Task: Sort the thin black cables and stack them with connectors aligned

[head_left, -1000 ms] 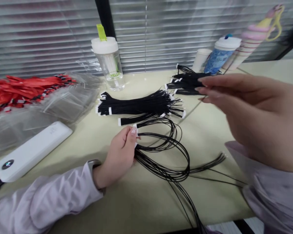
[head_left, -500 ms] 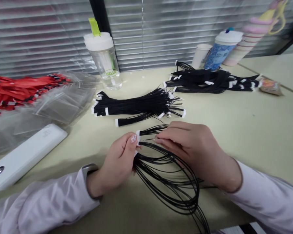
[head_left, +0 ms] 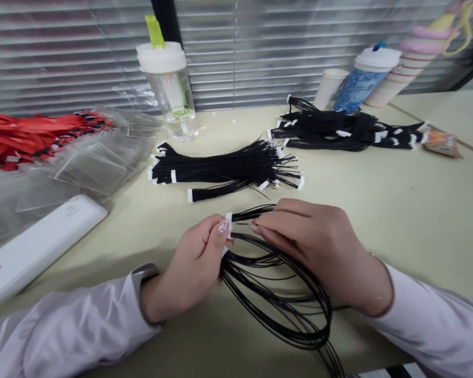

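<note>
**Both hands meet on a loop of black cords at the lower middle of the frame**

The left hand [head_left: 197,268] comes in from the lower left. Its thumb and fingers [head_left: 222,227] pinch the white-tabbed end of the loose black cords [head_left: 284,310], holding it just above the counter [head_left: 378,199]. From that pinch the strands sweep down and to the right in a wide loop that lies on the counter and runs off the bottom edge.

The right hand [head_left: 323,252] reaches in from the lower right. Its fingers are pressed together, and their tips rest on the strands just beside the white tab. The thumb is hidden beneath, so I cannot tell whether this hand is gripping the cords or only touching them. The two sets of fingertips are close but apart.

Just above the hands, at mid frame, lies a tidy bundle of black cords [head_left: 224,168] with white tabs. A second, looser pile [head_left: 339,131] sits at the upper right, near a blue cup [head_left: 362,79] and a small wrapped packet [head_left: 441,143]. A clear bottle [head_left: 169,89] with a white lid stands at the upper middle. On the left are a white power bank [head_left: 35,247], clear plastic sleeves [head_left: 94,163] and red lanyards [head_left: 27,136].
</note>
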Tool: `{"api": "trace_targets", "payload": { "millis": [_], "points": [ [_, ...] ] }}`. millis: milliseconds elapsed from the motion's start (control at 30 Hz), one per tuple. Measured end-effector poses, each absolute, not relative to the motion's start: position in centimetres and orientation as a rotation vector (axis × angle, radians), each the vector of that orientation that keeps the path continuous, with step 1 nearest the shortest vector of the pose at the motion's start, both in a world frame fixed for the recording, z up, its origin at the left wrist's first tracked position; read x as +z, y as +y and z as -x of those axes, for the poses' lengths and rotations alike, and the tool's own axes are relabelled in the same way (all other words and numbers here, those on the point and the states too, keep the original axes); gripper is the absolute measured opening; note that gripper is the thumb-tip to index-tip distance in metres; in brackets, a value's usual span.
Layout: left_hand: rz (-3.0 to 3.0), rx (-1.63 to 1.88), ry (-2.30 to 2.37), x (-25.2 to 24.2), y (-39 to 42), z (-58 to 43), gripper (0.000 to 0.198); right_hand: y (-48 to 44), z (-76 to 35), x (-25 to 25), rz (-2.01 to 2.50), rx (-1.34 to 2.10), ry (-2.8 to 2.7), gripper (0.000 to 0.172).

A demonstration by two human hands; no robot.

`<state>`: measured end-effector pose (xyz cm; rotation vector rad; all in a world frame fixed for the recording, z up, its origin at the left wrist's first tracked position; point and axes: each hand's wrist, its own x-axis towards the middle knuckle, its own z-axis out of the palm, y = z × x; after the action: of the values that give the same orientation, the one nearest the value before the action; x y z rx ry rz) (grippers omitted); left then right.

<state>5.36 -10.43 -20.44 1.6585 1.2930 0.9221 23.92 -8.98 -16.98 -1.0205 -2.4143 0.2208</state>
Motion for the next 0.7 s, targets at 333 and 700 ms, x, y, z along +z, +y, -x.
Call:
{"api": "trace_targets", "payload": {
  "millis": [333,700],
  "points": [
    [-1.653,0.923,1.266,-20.57,-10.43,-5.35,0.033,-9.12,-24.12,-16.86,1.007,0.215,-2.482,0.021],
    [-1.678,0.928,1.273,-20.71,-10.40,-5.36,0.032,-9.04,-24.09,-16.75,0.986,0.260,-2.525,0.020]
  ]
}}
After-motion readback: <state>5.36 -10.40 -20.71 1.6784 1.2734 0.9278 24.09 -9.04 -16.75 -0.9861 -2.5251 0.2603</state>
